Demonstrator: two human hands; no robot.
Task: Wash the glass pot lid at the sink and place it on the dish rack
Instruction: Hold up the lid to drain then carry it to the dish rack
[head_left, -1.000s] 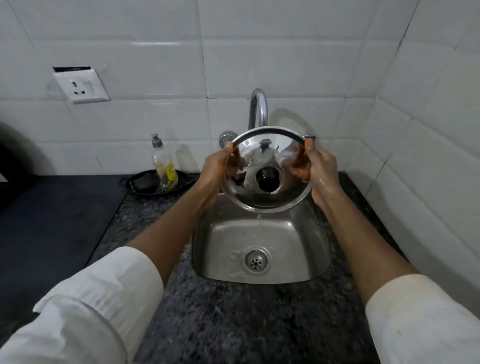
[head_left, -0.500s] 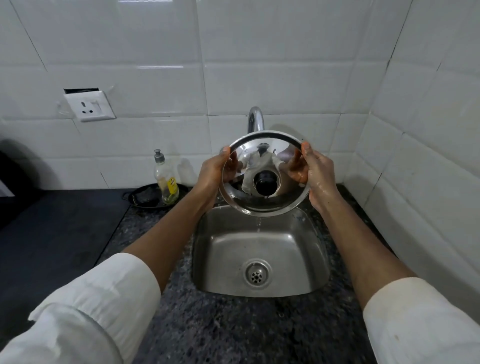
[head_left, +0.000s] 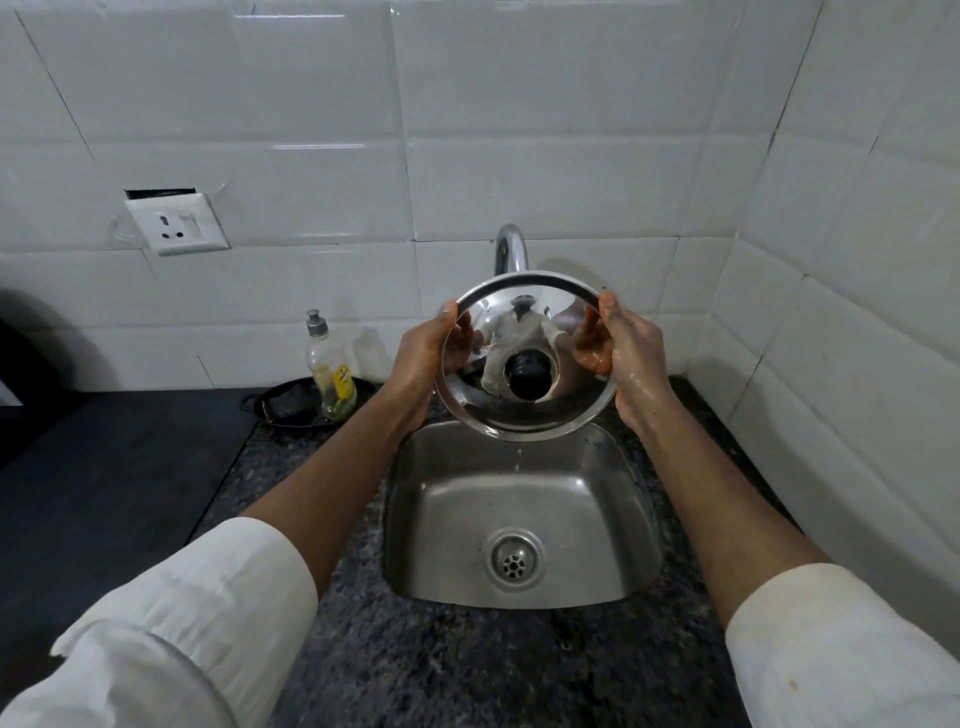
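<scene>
I hold the glass pot lid upright above the back of the steel sink, its underside facing me. It has a metal rim and a black knob seen through the glass. My left hand grips the left edge. My right hand, wet, grips the right edge. Water drips from the lid's lowest point into the basin. The chrome tap rises just behind the lid. No dish rack is in view.
A clear soap bottle with yellow liquid stands in a black dish left of the sink. The speckled dark counter surrounds the basin. White tiled walls close the back and right side. A wall socket sits at the upper left.
The lid stays between both hands over the sink, lifted and tilted a little more upright. My view has tipped upward, so everything sits lower in the frame.
</scene>
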